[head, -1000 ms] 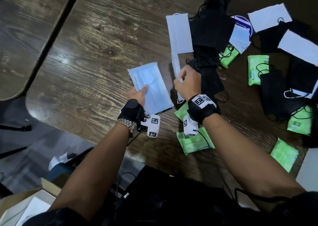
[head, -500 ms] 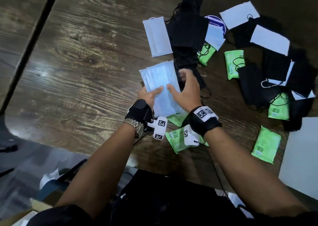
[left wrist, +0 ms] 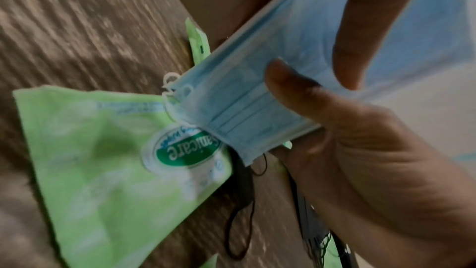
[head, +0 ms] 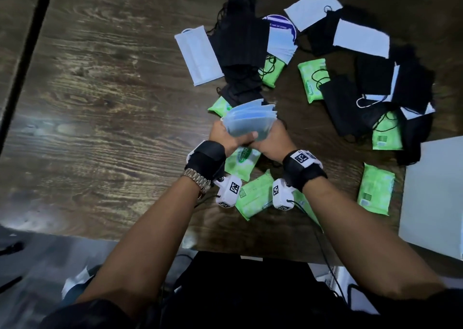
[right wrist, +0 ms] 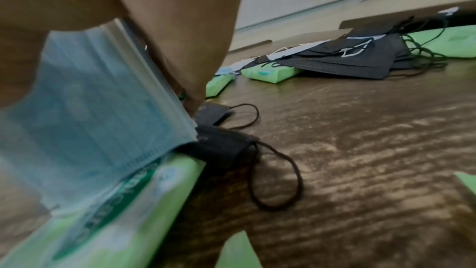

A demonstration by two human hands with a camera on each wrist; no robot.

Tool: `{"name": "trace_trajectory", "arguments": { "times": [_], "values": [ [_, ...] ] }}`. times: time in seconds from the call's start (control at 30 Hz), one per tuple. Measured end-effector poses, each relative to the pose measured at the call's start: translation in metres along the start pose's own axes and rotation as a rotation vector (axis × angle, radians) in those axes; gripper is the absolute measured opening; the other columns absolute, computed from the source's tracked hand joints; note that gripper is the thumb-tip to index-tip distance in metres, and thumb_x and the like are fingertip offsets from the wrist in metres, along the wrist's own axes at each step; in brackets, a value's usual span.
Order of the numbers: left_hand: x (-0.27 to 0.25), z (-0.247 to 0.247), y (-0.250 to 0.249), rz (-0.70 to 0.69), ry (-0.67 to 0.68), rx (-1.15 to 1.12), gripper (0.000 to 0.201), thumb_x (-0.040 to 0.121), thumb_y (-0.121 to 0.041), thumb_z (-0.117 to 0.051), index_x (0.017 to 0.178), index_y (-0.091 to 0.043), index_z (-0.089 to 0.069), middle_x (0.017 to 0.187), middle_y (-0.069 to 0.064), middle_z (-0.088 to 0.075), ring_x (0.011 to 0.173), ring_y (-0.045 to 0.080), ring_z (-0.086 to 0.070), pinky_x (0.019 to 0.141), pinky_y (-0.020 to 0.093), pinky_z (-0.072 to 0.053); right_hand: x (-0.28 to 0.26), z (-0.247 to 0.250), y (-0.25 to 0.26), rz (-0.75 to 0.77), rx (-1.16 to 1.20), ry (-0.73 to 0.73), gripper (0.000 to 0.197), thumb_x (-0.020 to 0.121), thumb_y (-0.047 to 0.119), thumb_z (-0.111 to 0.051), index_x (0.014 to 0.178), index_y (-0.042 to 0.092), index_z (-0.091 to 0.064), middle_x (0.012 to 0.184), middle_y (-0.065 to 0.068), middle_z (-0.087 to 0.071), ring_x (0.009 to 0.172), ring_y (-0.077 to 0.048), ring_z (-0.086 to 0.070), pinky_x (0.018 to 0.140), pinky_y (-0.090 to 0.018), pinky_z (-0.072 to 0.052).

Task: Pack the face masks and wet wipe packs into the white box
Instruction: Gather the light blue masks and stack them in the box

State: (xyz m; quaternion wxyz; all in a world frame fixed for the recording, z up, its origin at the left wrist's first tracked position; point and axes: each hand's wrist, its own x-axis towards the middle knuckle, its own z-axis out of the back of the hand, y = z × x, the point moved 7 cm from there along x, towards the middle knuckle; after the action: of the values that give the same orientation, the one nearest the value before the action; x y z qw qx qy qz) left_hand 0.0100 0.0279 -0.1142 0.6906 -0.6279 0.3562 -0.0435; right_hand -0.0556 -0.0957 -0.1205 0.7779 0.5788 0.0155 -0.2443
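Observation:
Both hands hold one stack of light blue face masks (head: 248, 120) upright on its edge above the table. My left hand (head: 226, 138) grips its left side with the thumb across the front (left wrist: 291, 89). My right hand (head: 271, 138) clasps the right side. The stack (right wrist: 85, 113) stands over a green wet wipe pack (head: 241, 159) (left wrist: 108, 162). Black masks (head: 238, 40), white masks (head: 198, 55) and more green packs (head: 312, 79) lie scattered beyond. The white box (head: 433, 193) shows at the right edge.
The dark wood table (head: 100, 103) is bare on its left half. Green packs (head: 375, 188) lie near the front edge between my arms and the box. A black mask with ear loops (right wrist: 226, 146) lies just under the stack.
The blue masks lay flat in my left hand a second ago; the right hand joined them, and both hands now hold the stack upright on edge, squared together.

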Motion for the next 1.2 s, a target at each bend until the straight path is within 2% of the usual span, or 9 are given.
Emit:
{"name": "trace_trajectory", "arguments": {
  "times": [0.2,0.3,0.43,0.63,0.73,0.8,0.93,1.1,1.2],
  "values": [
    [0.007,-0.02,-0.001,-0.006,-0.026,-0.04,0.034,0.073,0.004,-0.078,0.084,-0.023,-0.06,0.078,-0.014,-0.068,0.064,-0.01,-0.064,0.061,0.016,-0.054,0.0,0.002,-0.002,0.014,-0.04,-0.033,0.042,0.075,0.003,-0.078,0.113,0.008,-0.06,0.103,-0.002,-0.068,0.092,-0.008,-0.066,0.073,-0.021,-0.053],
    [0.012,-0.022,-0.003,0.003,-0.055,0.01,0.014,0.077,-0.017,-0.077,0.076,-0.024,-0.065,0.07,-0.013,-0.07,0.066,0.0,-0.066,0.071,0.032,-0.059,-0.008,0.02,-0.001,-0.007,0.039,-0.034,0.037,0.08,0.009,-0.079,0.113,0.011,-0.061,0.103,-0.003,-0.07,0.091,-0.01,-0.068,0.073,-0.021,-0.053],
    [0.01,-0.044,-0.012,0.035,-0.025,-0.112,0.011,0.08,-0.021,-0.077,0.087,-0.015,-0.07,0.089,0.001,-0.074,0.089,0.024,-0.07,0.088,0.05,-0.055,-0.026,0.063,-0.014,-0.048,0.021,-0.087,0.033,0.073,0.02,-0.087,0.097,0.006,-0.069,0.088,-0.003,-0.07,0.075,-0.007,-0.061,0.067,-0.025,-0.05],
    [0.018,-0.094,-0.05,-0.106,-0.014,0.066,0.034,0.075,-0.012,-0.08,0.106,-0.014,-0.064,0.105,0.007,-0.069,0.098,0.025,-0.065,0.093,0.048,-0.052,-0.073,0.169,-0.03,-0.102,-0.003,-0.214,0.022,0.074,0.019,-0.087,0.091,0.013,-0.074,0.086,-0.002,-0.073,0.071,-0.005,-0.062,0.067,-0.028,-0.051],
    [0.01,-0.148,-0.074,-0.276,0.149,0.213,0.058,0.074,-0.001,-0.077,0.124,-0.009,-0.049,0.123,0.005,-0.058,0.111,0.014,-0.058,0.099,0.026,-0.048,-0.106,0.233,-0.041,-0.099,0.082,-0.375,0.025,0.076,0.011,-0.085,0.093,0.018,-0.068,0.089,0.003,-0.072,0.074,-0.002,-0.066,0.071,-0.026,-0.055],
    [-0.002,-0.189,-0.086,-0.383,0.248,0.277,0.07,0.074,0.006,-0.076,0.13,-0.008,-0.037,0.123,0.006,-0.052,0.106,-0.002,-0.054,0.092,0.01,-0.043,-0.13,0.274,-0.052,-0.098,0.171,-0.498,0.033,0.079,0.005,-0.081,0.103,0.018,-0.063,0.091,0.004,-0.071,0.076,0.003,-0.067,0.072,-0.021,-0.055],
    [-0.033,-0.283,-0.084,-0.58,0.385,0.535,0.059,0.071,-0.012,-0.078,0.121,-0.019,-0.046,0.116,0.0,-0.055,0.096,0.014,-0.056,0.08,0.03,-0.051,-0.189,0.35,-0.086,-0.124,0.186,-0.688,0.048,0.079,0.009,-0.082,0.117,0.016,-0.055,0.097,-0.009,-0.073,0.087,-0.015,-0.071,0.075,-0.029,-0.059],
    [-0.073,-0.398,-0.066,-0.599,0.454,0.601,0.024,0.072,-0.018,-0.081,0.091,-0.019,-0.066,0.086,-0.009,-0.06,0.062,-0.003,-0.048,0.058,0.016,-0.039,-0.266,0.442,-0.122,-0.162,0.018,-0.852,0.04,0.079,0.012,-0.082,0.103,0.018,-0.05,0.08,0.001,-0.06,0.069,-0.006,-0.058,0.069,-0.017,-0.051],
    [-0.094,-0.457,-0.053,-0.549,0.529,0.672,0.028,0.072,-0.016,-0.079,0.094,-0.019,-0.061,0.067,-0.012,-0.055,0.051,0.01,-0.048,0.051,0.021,-0.041,-0.303,0.487,-0.147,-0.233,-0.063,-0.855,0.043,0.08,0.013,-0.081,0.103,0.024,-0.047,0.084,-0.005,-0.059,0.074,-0.015,-0.057,0.071,-0.029,-0.054]
  ]
}}
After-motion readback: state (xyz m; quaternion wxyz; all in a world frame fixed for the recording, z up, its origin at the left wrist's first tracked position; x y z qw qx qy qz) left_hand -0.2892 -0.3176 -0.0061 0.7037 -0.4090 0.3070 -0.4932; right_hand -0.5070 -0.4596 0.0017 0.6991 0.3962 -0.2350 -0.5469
